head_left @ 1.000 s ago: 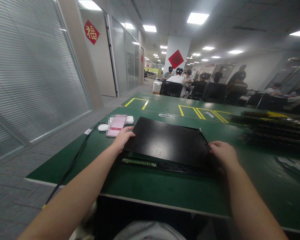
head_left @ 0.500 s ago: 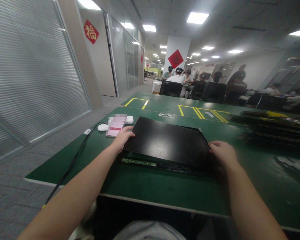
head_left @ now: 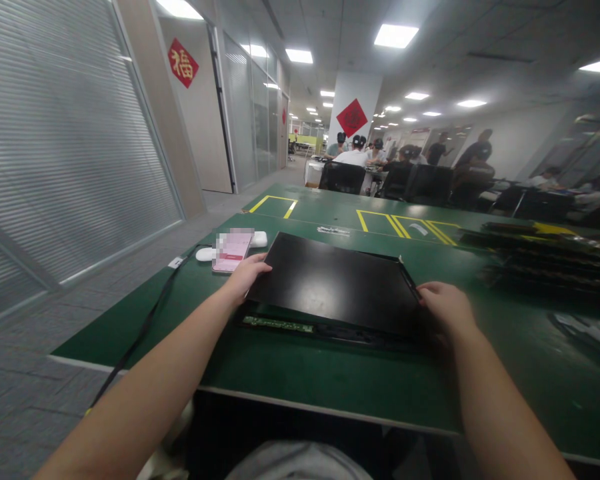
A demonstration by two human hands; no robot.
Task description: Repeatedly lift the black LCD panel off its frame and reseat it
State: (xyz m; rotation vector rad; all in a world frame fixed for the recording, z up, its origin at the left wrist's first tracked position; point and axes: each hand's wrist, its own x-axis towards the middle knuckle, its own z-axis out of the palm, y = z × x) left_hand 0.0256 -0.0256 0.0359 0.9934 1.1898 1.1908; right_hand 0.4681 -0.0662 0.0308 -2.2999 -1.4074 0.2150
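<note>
A dark, glossy flat display panel (head_left: 330,280) is held between my two hands, tilted a little above the green table. My left hand (head_left: 245,275) grips its left edge, thumb on top and the other fingers hidden beneath. At the right edge, my right hand (head_left: 445,303) pinches the panel near a thin black side strip (head_left: 407,275). A narrow green circuit board (head_left: 279,325) shows along the panel's near side, in line with a black strip (head_left: 353,335). What lies under the panel is hidden.
On the green table (head_left: 330,387), a phone (head_left: 233,252) rests on a white stand at the left, beside a black cable (head_left: 155,313). Dark panels (head_left: 545,260) are stacked at the right, near a blurred grey device (head_left: 590,333). Yellow tape (head_left: 397,225) marks the far side. People sit beyond.
Almost nothing differs. Both hands keep their hold on the display panel, which stays in nearly the same place.
</note>
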